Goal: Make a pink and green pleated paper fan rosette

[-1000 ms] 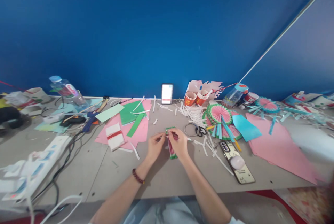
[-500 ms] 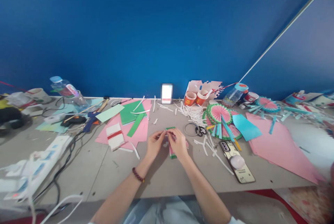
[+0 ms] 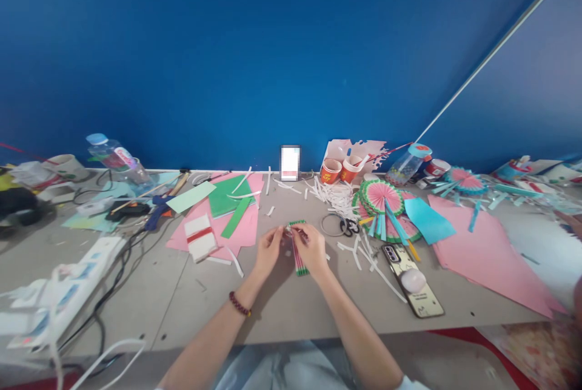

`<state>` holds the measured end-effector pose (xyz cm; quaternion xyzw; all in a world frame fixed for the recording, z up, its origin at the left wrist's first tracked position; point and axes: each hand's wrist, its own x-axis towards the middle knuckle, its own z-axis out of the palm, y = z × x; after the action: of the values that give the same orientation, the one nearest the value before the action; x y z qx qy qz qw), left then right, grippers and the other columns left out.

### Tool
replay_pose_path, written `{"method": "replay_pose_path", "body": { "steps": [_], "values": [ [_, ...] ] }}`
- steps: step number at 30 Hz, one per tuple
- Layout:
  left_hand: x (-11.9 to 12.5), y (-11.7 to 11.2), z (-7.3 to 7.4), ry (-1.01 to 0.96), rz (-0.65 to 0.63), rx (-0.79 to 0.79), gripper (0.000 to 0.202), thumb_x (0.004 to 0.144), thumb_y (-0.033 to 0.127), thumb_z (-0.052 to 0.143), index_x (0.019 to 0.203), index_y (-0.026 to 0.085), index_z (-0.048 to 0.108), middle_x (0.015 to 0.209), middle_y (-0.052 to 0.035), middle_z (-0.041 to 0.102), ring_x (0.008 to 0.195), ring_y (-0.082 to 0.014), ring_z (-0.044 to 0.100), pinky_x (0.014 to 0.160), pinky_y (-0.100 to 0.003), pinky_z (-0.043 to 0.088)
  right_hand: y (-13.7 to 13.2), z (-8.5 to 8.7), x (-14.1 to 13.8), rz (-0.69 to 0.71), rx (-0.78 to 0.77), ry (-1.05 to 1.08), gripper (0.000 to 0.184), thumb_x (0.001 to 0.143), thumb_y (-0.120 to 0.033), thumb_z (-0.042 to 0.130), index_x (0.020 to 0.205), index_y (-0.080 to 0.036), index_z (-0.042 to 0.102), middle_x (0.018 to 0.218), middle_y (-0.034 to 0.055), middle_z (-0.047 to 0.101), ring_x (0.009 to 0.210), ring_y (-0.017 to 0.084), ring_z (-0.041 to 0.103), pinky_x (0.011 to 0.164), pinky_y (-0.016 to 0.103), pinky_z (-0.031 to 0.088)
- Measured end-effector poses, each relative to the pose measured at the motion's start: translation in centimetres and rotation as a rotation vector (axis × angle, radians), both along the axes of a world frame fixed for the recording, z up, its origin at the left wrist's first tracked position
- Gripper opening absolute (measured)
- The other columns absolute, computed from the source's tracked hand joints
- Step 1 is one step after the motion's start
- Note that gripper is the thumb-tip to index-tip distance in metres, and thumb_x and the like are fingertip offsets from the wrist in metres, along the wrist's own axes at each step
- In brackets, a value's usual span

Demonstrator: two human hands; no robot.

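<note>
In the head view, a narrow stack of pleated paper (image 3: 300, 264), pink with green ends, lies on the table beneath my right hand (image 3: 311, 247). That hand is closed, its fingertips pinched together above the upper part of the stack. Just left of it, my left hand (image 3: 268, 250) is closed too, thumb and fingers meeting near the same spot. A tiny whitish bit shows between the two sets of fingertips, too small to name. The right hand hides part of the pleats.
Right of my hands lie black-handled scissors (image 3: 350, 228), a tape ring (image 3: 333, 225), paper strips, a watermelon paper fan (image 3: 384, 198) and a phone (image 3: 416, 293). On the left are green sheets (image 3: 230, 193), a white pack (image 3: 200, 238) and a power strip (image 3: 77, 284).
My fingertips have shifted slightly apart, and the tiny whitish bit between them shows more clearly. The pleated paper stays in place.
</note>
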<state>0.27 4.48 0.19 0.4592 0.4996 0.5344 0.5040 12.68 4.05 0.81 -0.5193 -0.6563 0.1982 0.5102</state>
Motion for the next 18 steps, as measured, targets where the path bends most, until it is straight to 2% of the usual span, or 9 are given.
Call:
{"method": "replay_pose_path", "body": {
  "steps": [5,9,14,18],
  "values": [
    [0.0,0.0,-0.2,-0.046,-0.03,0.005,0.029,0.071,0.041,0.065,0.08,0.014,0.072,0.08,-0.0087,0.071,0.069,-0.0172,0.062,0.064,-0.027,0.047,-0.2,0.4,0.1,0.008,0.059,-0.028,0.018,0.083,-0.016,0.048,0.084,-0.021,0.065,0.084,0.0055,0.066,0.08,0.017,0.062,0.07,0.028,0.051],
    [-0.1,0.1,-0.7,-0.009,-0.018,0.047,0.027,0.072,0.038,0.064,0.08,0.014,0.073,0.083,-0.0101,0.072,0.075,-0.0189,0.063,0.07,-0.029,0.048,-0.3,0.4,0.1,0.025,0.101,-0.075,0.019,0.084,-0.016,0.048,0.087,-0.022,0.065,0.091,0.0063,0.065,0.085,0.017,0.062,0.075,0.028,0.051],
    [-0.2,0.3,-1.4,0.016,-0.003,0.056,0.026,0.072,0.037,0.065,0.083,0.015,0.073,0.086,-0.0101,0.072,0.075,-0.0194,0.063,0.071,-0.03,0.048,-0.3,0.3,0.2,0.033,0.11,-0.135,0.018,0.086,-0.019,0.05,0.09,-0.022,0.067,0.09,0.0057,0.068,0.085,0.018,0.064,0.078,0.03,0.051],
    [-0.2,0.2,-1.4,0.015,-0.005,0.06,0.026,0.071,0.038,0.066,0.082,0.016,0.074,0.085,-0.01,0.072,0.079,-0.0209,0.064,0.072,-0.031,0.048,-0.2,0.3,0.3,0.032,0.114,-0.141,0.018,0.087,-0.021,0.05,0.09,-0.023,0.068,0.089,0.0049,0.07,0.085,0.018,0.064,0.079,0.031,0.051]
  ]
}}
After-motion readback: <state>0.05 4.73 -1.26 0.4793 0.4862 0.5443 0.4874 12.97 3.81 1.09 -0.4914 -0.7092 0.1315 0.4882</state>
